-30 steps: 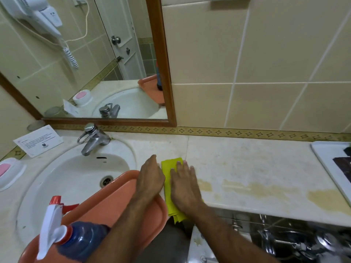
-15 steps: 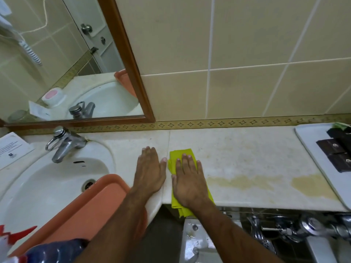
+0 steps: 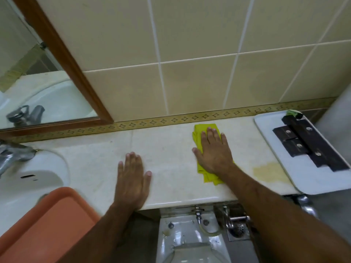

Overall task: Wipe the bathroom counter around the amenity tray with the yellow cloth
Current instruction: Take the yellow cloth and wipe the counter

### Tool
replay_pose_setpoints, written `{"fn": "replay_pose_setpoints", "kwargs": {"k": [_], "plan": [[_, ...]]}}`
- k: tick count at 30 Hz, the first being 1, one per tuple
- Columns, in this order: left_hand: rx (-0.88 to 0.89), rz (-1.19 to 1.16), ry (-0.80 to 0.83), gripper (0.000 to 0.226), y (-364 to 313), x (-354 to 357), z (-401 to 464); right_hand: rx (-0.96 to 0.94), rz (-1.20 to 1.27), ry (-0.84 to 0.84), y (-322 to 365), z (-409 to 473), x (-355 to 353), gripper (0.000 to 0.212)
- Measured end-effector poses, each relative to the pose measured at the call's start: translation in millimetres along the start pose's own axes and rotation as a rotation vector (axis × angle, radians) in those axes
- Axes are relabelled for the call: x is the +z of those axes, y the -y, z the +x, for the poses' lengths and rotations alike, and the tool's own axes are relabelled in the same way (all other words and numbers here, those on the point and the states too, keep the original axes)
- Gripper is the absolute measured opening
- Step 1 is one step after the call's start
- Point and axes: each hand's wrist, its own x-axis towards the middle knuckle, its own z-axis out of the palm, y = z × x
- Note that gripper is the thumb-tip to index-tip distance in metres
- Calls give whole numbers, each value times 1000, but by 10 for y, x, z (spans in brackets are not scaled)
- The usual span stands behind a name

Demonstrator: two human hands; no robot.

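A folded yellow cloth (image 3: pixel 199 133) lies flat on the pale marble counter (image 3: pixel 171 147), with my right hand (image 3: pixel 213 154) pressed palm-down on it, fingers spread. Its far corner reaches close to the tiled wall border. My left hand (image 3: pixel 132 179) rests flat and bare on the counter near the front edge, between the sink and the cloth. The white amenity tray (image 3: pixel 311 179) sits at the counter's right end, carrying several dark boxes (image 3: pixel 311 147). A yellowish stain (image 3: pixel 269 171) marks the counter between the cloth and the tray.
A white sink (image 3: pixel 28 177) with a chrome tap (image 3: pixel 13 154) is at the left, with an orange basin (image 3: pixel 47 224) over its near edge. A wood-framed mirror (image 3: pixel 62 59) hangs behind. Below the counter are a toilet tank (image 3: pixel 190 242) and chrome fittings (image 3: pixel 235 219).
My right hand has slid the yellow cloth to the right and toward the wall, away from my left hand. The view has shifted right, bringing the amenity tray fully in.
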Motion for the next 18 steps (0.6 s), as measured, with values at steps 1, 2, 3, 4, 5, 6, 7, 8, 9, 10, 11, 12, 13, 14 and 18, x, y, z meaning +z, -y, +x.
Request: {"fn": "replay_pose_setpoints", "kwargs": {"k": [1, 2, 3, 4, 5, 6, 7, 8, 9, 10, 11, 12, 13, 14, 18], "plan": [[0, 2, 6, 73, -9, 12, 7, 11, -18, 2, -174, 60, -27, 76], [-1, 4, 15, 72, -5, 16, 11, 24, -26, 8, -334, 116, -64, 73], [0, 3, 21, 71, -15, 22, 17, 39, -34, 14, -509, 154, -102, 71], [-1, -1, 19, 72, -8, 17, 14, 42, -43, 21, -660, 183, -135, 70], [0, -4, 16, 72, 2, 7, 19, 31, -53, 32, -793, 204, -164, 70], [4, -7, 14, 72, -10, 3, 24, 17, -57, 47, -921, 210, -187, 70], [7, -4, 12, 72, -8, -7, 24, 1, -42, 62, -1007, 209, -213, 70], [11, 0, 9, 73, -16, -6, 21, -5, -18, 74, -1083, 184, -241, 69], [11, -1, 6, 73, -14, -6, 21, -10, 2, 86, -1135, 155, -266, 67], [10, -4, 3, 73, -8, -4, 22, -19, 16, 97, -1178, 121, -286, 67], [8, -4, 2, 74, -9, -8, 25, -26, 28, 104, -1218, 75, -306, 67], [6, -3, 2, 74, -4, -11, 31, -29, 43, 111, -1246, 29, -335, 68], [6, -2, 2, 74, -9, -9, 31, -24, 62, 117, -1279, -31, -362, 69], [8, -1, 3, 74, -12, -9, 27, -13, 84, 122, -1304, -97, -377, 69], [18, -8, 0, 74, -22, -15, 25, 6, 157, 99, -1332, -401, -383, 66]]}}
